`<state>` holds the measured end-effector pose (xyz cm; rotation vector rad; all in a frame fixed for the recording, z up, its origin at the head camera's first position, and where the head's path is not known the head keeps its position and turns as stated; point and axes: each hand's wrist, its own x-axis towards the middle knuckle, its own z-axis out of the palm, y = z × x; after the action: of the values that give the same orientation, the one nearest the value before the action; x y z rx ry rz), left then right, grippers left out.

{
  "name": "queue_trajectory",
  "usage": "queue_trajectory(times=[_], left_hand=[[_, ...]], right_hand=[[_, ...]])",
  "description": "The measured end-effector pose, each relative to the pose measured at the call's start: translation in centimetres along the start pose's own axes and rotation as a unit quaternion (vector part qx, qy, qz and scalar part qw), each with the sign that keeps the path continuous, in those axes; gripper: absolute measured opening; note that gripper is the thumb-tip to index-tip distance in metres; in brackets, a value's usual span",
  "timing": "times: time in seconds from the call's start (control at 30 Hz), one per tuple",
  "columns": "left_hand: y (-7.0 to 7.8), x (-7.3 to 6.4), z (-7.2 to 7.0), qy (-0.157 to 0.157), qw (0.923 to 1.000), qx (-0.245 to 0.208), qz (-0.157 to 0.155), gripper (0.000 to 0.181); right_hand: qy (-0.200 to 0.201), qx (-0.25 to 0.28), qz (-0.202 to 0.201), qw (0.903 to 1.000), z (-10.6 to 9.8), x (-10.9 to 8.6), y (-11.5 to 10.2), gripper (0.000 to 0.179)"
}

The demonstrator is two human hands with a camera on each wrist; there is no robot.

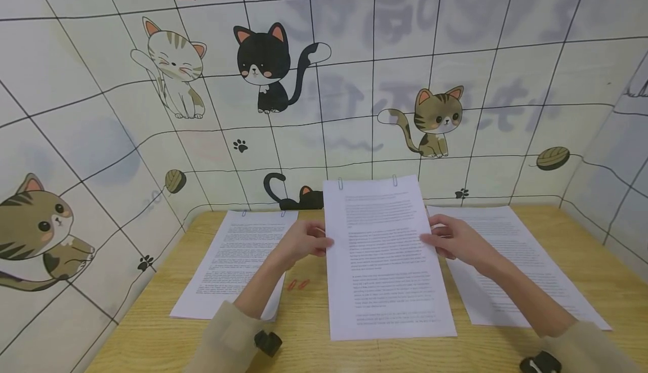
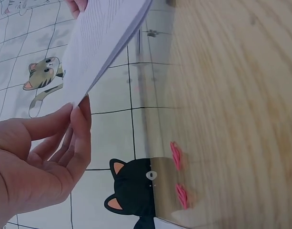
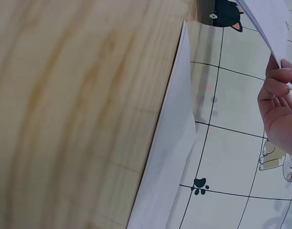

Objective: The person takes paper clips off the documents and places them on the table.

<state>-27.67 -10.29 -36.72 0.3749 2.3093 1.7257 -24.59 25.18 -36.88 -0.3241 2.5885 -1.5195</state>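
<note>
A stack of printed paper (image 1: 390, 260) is held up over the middle of the table, its top edge bearing two paper clips (image 1: 395, 180). My left hand (image 1: 306, 239) pinches the stack's left edge between thumb and fingers; the left wrist view shows that grip of the left hand (image 2: 50, 157) close up. On the opposite edge, my right hand (image 1: 455, 239) pinches the paper too, with the right hand (image 3: 281, 105) at the sheet's border in the right wrist view. Two red paper clips (image 1: 298, 284) lie on the table left of the stack.
To the left lies another printed stack (image 1: 238, 260) with two clips at its top edge. A third printed stack (image 1: 521, 272) rests on the right, partly behind my right forearm. The wooden table (image 1: 147, 339) meets a cat-patterned wall covering (image 1: 349, 136) at the back.
</note>
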Motion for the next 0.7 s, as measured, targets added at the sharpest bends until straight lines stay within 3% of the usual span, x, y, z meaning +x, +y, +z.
queue_trajectory(times=[0.27, 0.7], left_hand=[[0.6, -1.3, 0.0, 0.026, 0.9984, 0.019, 0.047, 0.019], [1.9, -2.3, 0.5, 0.074, 0.9945, 0.028, 0.069, 0.013]], right_hand=[[-0.004, -0.015, -0.036, 0.9992, -0.3, -0.9, -0.7, 0.03], [-0.037, -0.048, -0.074, 0.9954, -1.2, -1.4, -1.2, 0.021]])
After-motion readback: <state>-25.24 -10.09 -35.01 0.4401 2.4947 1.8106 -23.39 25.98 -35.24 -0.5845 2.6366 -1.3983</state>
